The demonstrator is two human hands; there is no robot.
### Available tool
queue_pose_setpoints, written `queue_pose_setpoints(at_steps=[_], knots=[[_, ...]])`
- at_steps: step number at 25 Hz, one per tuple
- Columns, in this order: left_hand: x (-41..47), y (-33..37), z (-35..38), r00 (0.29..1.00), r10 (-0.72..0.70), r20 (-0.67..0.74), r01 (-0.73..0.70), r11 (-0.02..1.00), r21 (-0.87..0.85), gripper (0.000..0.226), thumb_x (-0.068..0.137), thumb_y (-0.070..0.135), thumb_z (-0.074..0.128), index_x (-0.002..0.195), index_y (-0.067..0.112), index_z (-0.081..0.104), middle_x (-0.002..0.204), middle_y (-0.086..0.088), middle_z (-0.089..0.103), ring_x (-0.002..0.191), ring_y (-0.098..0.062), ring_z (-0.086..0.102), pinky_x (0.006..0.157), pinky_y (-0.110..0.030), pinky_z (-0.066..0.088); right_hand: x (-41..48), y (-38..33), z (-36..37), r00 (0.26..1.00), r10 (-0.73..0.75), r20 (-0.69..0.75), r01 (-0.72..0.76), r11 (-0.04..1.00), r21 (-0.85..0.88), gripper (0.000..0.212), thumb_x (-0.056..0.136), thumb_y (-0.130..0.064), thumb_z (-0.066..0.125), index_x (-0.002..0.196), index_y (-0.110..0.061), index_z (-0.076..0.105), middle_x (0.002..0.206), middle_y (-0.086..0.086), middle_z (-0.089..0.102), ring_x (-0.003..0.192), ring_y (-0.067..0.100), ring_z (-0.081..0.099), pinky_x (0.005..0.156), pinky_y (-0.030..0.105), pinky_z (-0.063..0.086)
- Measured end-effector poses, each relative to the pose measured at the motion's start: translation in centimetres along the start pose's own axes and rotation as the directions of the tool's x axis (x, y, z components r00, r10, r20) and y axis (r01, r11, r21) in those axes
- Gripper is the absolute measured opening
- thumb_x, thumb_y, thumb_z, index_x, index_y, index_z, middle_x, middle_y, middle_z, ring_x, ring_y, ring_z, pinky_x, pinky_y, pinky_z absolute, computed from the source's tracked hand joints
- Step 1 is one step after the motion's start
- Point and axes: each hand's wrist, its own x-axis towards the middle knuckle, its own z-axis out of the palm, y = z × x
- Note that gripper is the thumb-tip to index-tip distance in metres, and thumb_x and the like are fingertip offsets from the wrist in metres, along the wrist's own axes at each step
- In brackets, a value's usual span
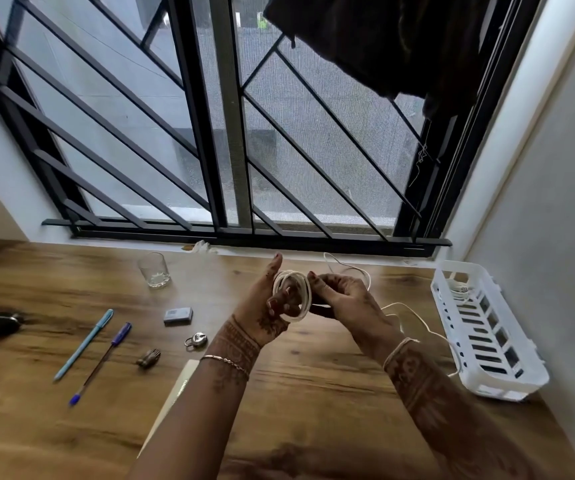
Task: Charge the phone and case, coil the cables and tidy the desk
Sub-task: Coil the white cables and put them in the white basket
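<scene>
Head view: left hand [276, 299] has white cable [293, 295] looped around its fingers, above the desk [314, 382], left of the white basket [487, 330]. Right hand [341, 299] pinches the strand beside the coil; loose cable trails toward the basket.

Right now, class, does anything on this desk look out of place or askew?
The white basket sits askew at the desk's right edge, one corner seemingly past it. Two pens, a padlock and a glass lie scattered. Nothing looks spilled or broken.
</scene>
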Motion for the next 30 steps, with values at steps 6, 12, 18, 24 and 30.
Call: queue_pose_setpoints(at_steps=[6, 12, 18, 24, 30], knots=[[-0.4, 0.1, 1.2, 1.000, 0.001, 0.029, -0.004, 0.997, 0.079, 0.070, 0.093, 0.056, 0.038, 0.055, 0.006, 0.068, 0.041, 0.000, 0.057, 0.030, -0.007, 0.050, 0.032, -0.013, 0.040, -0.2, 0.7, 0.9, 0.978, -0.147, -0.150, 0.125, 0.981, -0.149, 0.017, 0.076, -0.002, 0.072, 0.092, -0.008, 0.074, 0.089, 0.009, 0.076, 0.088, 0.024, 0.072, 0.082, 0.035, 0.058], [0.4, -0.2, 0.9, 0.991, 0.101, -0.093, -0.084, 0.982, 0.170, 0.054, 0.088, 0.049, 0.057, 0.059, 0.003, 0.060, 0.044, -0.002, 0.050, 0.034, -0.009, 0.045, 0.038, -0.015, 0.043, 0.0, 0.9, 1.6, 0.947, -0.143, -0.287, 0.113, 0.987, -0.118, 0.016, 0.072, -0.007, 0.078, 0.084, -0.012, 0.069, 0.080, 0.007, 0.074, 0.072, 0.013, 0.072, 0.067, 0.026, 0.058], [-0.4, -0.4, 1.0, 0.931, 0.247, -0.267, -0.182, 0.952, 0.247, 0.042, 0.083, 0.046, 0.065, 0.064, 0.009, 0.064, 0.053, -0.004, 0.053, 0.042, -0.013, 0.049, 0.045, -0.023, 0.051, -0.1, 0.1, 0.7, 0.962, -0.124, -0.244, 0.119, 0.992, -0.033, 0.021, 0.070, 0.000, 0.080, 0.074, -0.013, 0.064, 0.075, 0.008, 0.069, 0.071, 0.015, 0.066, 0.069, 0.030, 0.053], [0.2, -0.6, 1.3, 0.875, 0.388, -0.289, -0.318, 0.911, 0.262, 0.027, 0.088, 0.041, 0.059, 0.081, 0.015, 0.054, 0.065, -0.003, 0.057, 0.045, -0.009, 0.056, 0.041, -0.021, 0.047, -0.1, -0.1, 0.1, 0.994, 0.028, -0.110, 0.010, 0.943, 0.333, 0.020, 0.074, 0.011, 0.067, 0.087, -0.003, 0.062, 0.080, 0.014, 0.069, 0.072, 0.023, 0.065, 0.068, 0.030, 0.056], [0.8, -0.7, 1.2, 0.894, 0.358, -0.270, -0.292, 0.922, 0.255, 0.021, 0.090, 0.033, 0.060, 0.083, 0.013, 0.058, 0.063, -0.001, 0.062, 0.050, -0.011, 0.059, 0.047, -0.022, 0.049, -0.6, -0.4, -0.6, 0.999, 0.017, -0.048, 0.002, 0.930, 0.367, 0.020, 0.077, 0.013, 0.061, 0.088, -0.003, 0.063, 0.082, 0.012, 0.070, 0.073, 0.022, 0.067, 0.069, 0.030, 0.057]])
